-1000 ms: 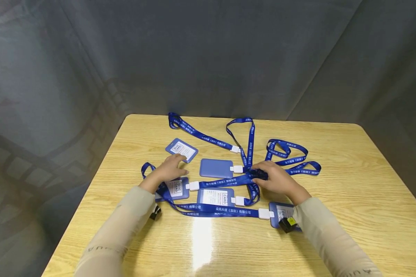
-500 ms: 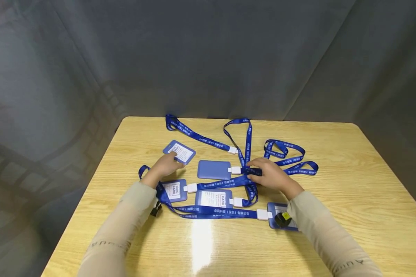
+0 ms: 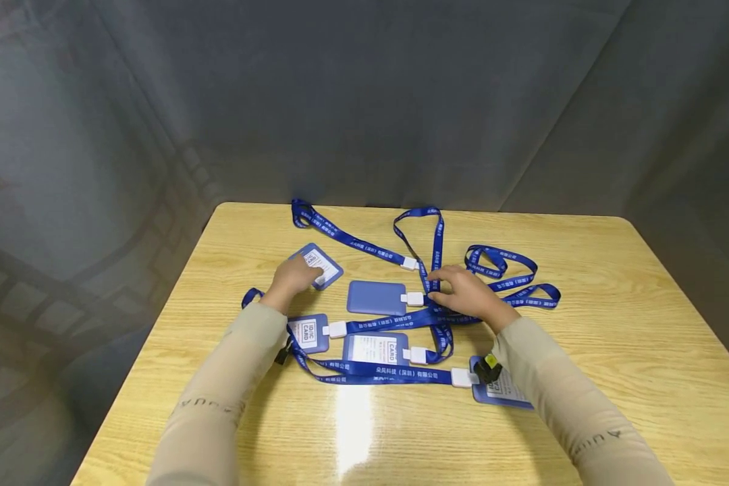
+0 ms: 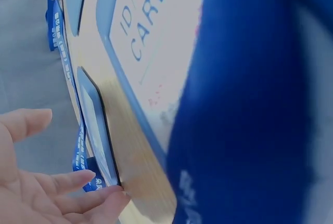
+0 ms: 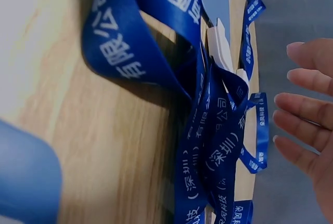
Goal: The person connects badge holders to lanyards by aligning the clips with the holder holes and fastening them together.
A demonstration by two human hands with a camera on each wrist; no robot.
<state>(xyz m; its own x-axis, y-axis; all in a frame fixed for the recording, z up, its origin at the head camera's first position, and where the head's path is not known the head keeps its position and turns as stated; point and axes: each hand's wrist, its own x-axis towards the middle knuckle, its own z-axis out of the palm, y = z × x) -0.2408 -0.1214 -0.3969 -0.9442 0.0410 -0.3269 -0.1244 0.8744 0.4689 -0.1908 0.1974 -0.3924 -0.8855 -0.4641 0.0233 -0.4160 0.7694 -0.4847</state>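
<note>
My left hand [image 3: 293,278] reaches over a loose blue ID card holder [image 3: 330,275] and hides its near left part. In the left wrist view the fingers of the left hand [image 4: 57,187] are spread, and the fingertips meet the edge of a card holder [image 4: 96,125]. Above the crossing straps my right hand [image 3: 466,291] hovers with loosely stretched fingers. The right wrist view has the right hand [image 5: 312,104] apart from the blue lanyards [image 5: 213,146]. Nearest to it are a white clip [image 3: 414,299] and a face-down blue card holder [image 3: 376,298].
Other badges lie around: one at the left [image 3: 308,333], a middle holder [image 3: 373,349], and one by the right sleeve [image 3: 504,390]. A lanyard with a white clip [image 3: 364,243] lies at the back, without a holder on it. The wooden table [image 3: 401,439] meets a grey curtain.
My left hand has moved forward and now covers part of the loose card holder. My right hand has let go of the dark bunched strap and shifted slightly left and up.
</note>
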